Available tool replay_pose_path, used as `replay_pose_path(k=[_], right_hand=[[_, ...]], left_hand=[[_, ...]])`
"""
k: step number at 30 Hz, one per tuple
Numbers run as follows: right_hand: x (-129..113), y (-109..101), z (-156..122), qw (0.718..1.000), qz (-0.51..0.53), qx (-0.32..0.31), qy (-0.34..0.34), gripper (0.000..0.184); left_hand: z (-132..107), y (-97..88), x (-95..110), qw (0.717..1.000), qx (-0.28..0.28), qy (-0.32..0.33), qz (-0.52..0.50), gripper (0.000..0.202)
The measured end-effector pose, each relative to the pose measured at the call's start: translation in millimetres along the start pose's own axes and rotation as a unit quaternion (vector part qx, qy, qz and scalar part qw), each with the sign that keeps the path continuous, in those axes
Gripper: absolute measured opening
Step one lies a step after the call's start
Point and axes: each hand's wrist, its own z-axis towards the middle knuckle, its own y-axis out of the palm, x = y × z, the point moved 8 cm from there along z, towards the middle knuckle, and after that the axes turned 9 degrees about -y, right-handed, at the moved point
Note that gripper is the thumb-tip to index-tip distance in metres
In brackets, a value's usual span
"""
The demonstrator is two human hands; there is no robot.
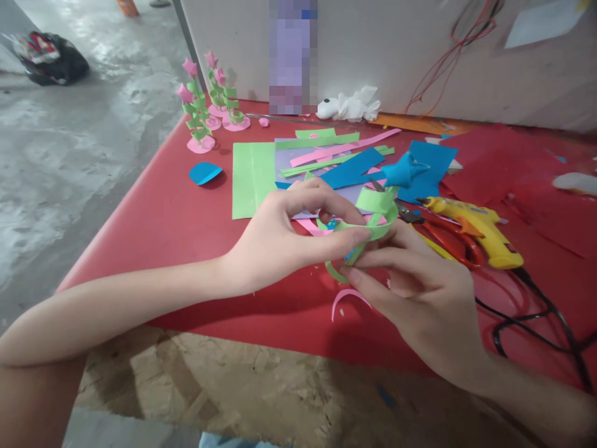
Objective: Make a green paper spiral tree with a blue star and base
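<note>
My left hand [284, 233] and my right hand [415, 292] meet above the red table [163, 211], both pinched on a curled green paper strip [375, 218] that spirals up toward a blue paper flower [403, 169]. The left thumb and forefinger press the strip near its middle. The right fingers curl round its lower loop. A pink paper curl [347, 300] lies on the table just below the hands.
A yellow glue gun [480, 230] with a black cable [536, 311] and red-handled scissors [448, 239] lie to the right. Green sheet [252, 177], blue paper [429, 168] and loose strips lie behind the hands. Finished pink-and-green paper flowers [209, 102] stand at the far left corner. A blue disc [205, 172] lies nearby.
</note>
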Motion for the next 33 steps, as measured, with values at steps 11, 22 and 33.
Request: replay_pose_path(k=[11,22,33], right_hand=[[-1.5,3.1,-1.3,0.999,0.024,-0.023,-0.021,0.009],[-5.9,3.2,-1.0,0.999,-0.02,-0.019,-0.044,0.011],[5.0,2.7,-1.8,1.0,0.023,-0.005,0.009,0.006]], left_hand=[[-0.4,1.3,-1.4,1.0,-0.005,0.015,0.008,0.008],[0.0,3.0,-8.3,1.0,-0.005,-0.019,-0.022,0.008],[-0.9,4.3,-10.7,0.998,-0.012,-0.034,-0.049,0.009]])
